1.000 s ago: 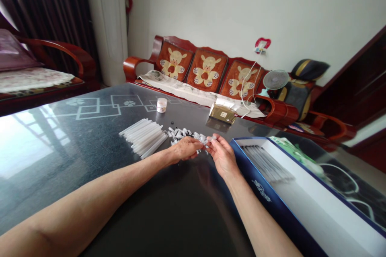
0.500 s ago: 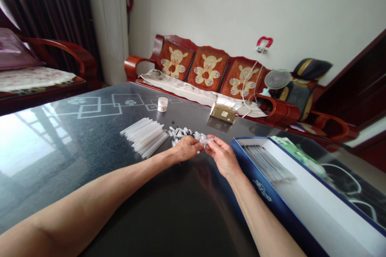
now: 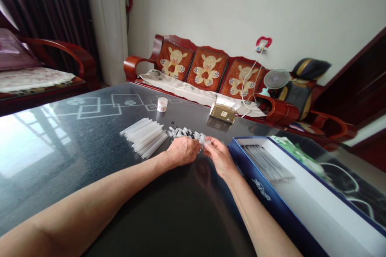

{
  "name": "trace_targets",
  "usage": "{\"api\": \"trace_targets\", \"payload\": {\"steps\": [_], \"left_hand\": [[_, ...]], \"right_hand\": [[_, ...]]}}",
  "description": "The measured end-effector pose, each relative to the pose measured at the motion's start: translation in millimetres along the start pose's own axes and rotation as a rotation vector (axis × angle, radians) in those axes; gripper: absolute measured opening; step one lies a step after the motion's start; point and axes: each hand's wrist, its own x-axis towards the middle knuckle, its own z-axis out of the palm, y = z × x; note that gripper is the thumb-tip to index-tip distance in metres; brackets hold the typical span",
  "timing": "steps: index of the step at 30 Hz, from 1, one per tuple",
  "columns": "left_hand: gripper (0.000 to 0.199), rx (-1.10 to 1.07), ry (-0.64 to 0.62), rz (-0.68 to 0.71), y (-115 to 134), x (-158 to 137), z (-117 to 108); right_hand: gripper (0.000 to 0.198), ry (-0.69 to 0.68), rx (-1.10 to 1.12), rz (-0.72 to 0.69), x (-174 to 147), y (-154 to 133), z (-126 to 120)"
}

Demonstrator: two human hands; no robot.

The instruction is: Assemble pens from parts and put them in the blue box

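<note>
My left hand (image 3: 184,150) and my right hand (image 3: 219,156) meet over the dark table, fingertips pinched close together. A small translucent pen cap (image 3: 205,142) shows at the right fingertips. The left fingers are closed at its near side, and what they hold is hidden. Right behind the hands lies a loose pile of small white, clear and black pen parts (image 3: 180,131). Left of them, whitish translucent pen barrels (image 3: 145,136) lie side by side in a heap.
A long blue box (image 3: 263,192) with white inside stands at my right, a row of pens (image 3: 267,162) at its far end. A small white cup (image 3: 162,105) and a gold tissue box (image 3: 223,113) stand farther back. A green-and-white packet (image 3: 297,152) lies beyond the blue box.
My left hand has turned and curled more, its back now facing up. The right hand has shifted slightly down and left, and the clear piece between the hands sits lower.
</note>
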Motion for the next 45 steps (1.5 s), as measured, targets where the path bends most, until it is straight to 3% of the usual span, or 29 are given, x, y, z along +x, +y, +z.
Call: {"api": "trace_targets", "payload": {"steps": [5, 10, 12, 14, 16, 18, 20, 22, 25, 27, 34, 45], "left_hand": [[0.037, 0.021, -0.016, 0.059, -6, 1, -5], [0.034, 0.044, 0.012, 0.076, -5, 0, -6], [0.036, 0.037, 0.110, 0.164, -4, 0, -9], [0.040, 0.007, 0.297, 0.261, -4, 1, -13], [0.040, -0.036, 0.495, 0.275, -7, 4, -16], [0.037, -0.079, 0.608, 0.215, -11, 7, -17], [0.035, -0.112, 0.629, 0.165, -15, 10, -14], [0.034, -0.130, 0.610, 0.148, -19, 11, -9], [0.033, -0.129, 0.579, 0.154, -21, 11, -2], [0.033, -0.125, 0.567, 0.163, -22, 11, 1], [0.034, -0.107, 0.523, 0.159, -24, 11, 5], [0.033, -0.197, 0.541, 0.135, -27, 13, -5]], "right_hand": [[0.013, -0.171, -0.676, -0.347, -1, -12, -13], [0.020, -0.294, -0.996, -0.535, -11, -33, -13], [0.021, -0.270, -1.063, -0.573, -15, -45, -22], [0.019, -0.175, -1.118, -0.596, -18, -60, -43], [0.017, -0.012, -1.188, -0.547, -20, -76, -76], [0.017, 0.170, -1.271, -0.441, -22, -89, -118], [0.019, 0.311, -1.339, -0.342, -22, -96, -159], [0.023, 0.446, -1.554, -0.090, -21, -97, -192], [0.029, 0.456, -1.819, 0.228, -17, -87, -220], [0.030, 0.443, -1.892, 0.325, -13, -78, -226], [0.031, 0.418, -1.958, 0.432, 4, -60, -234], [0.034, 0.383, -1.903, 0.398, -11, -69, -233]]}}
